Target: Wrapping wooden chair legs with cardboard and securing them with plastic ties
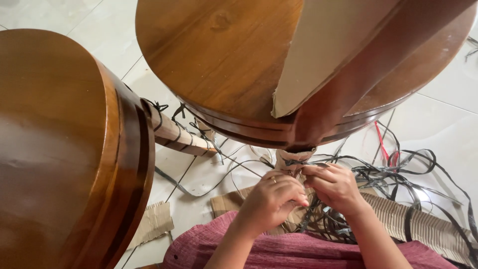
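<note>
Below the round tabletop (224, 55) | left hand (271, 201) and right hand (333, 187), fingers curled shut on black strap (318, 214) binding the cardboard-wrapped leg (294, 162) | strap judged light, limp, slippery, tangle-prone; best pinched close to the leg.

Both forearms reach forward, left hand (271, 199) and right hand (333, 185) side by side, fingers curled inward
</note>
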